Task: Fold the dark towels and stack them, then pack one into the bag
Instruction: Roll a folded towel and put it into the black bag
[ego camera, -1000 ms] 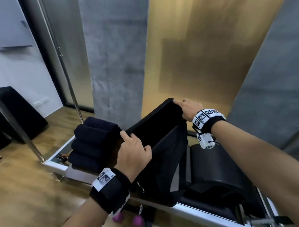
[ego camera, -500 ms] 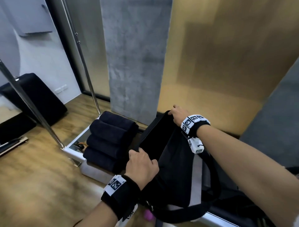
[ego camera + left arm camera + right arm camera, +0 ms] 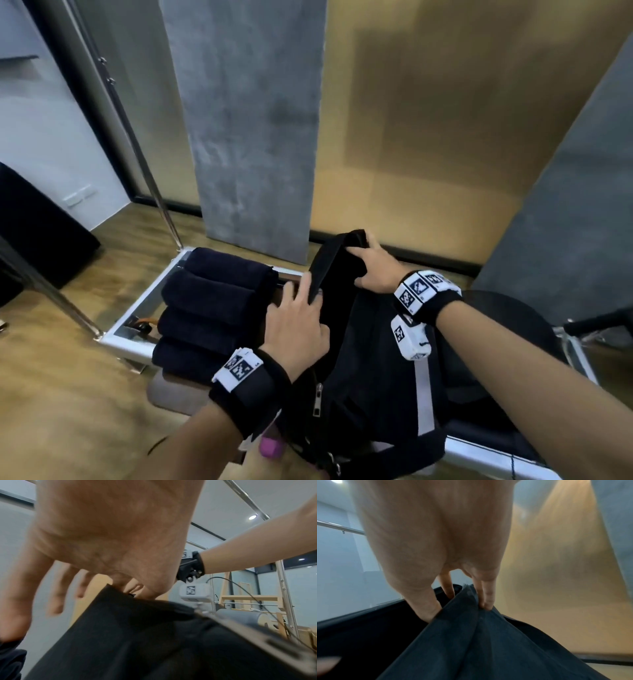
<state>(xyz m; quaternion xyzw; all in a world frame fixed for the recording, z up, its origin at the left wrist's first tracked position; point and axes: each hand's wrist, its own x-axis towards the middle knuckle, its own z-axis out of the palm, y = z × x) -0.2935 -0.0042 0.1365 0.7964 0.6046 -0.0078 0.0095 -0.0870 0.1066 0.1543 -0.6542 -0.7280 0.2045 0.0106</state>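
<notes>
Opening the bag, towels waiting alongside.

I am holding the bag (image 3: pixel 373 346) open at its mouth: my right hand (image 3: pixel 375 270) is pinching the far rim, and my left hand (image 3: pixel 298 329) seems to be pinching the near rim with its other fingers spread, though blur is hiding the exact hold. The bag is standing on the bench (image 3: pixel 479 452), touching the stack of towels (image 3: pixel 212 308) at the bench's left end. I am judging it best to keep both rims spread and taut, then free the left hand for the top towel.
</notes>
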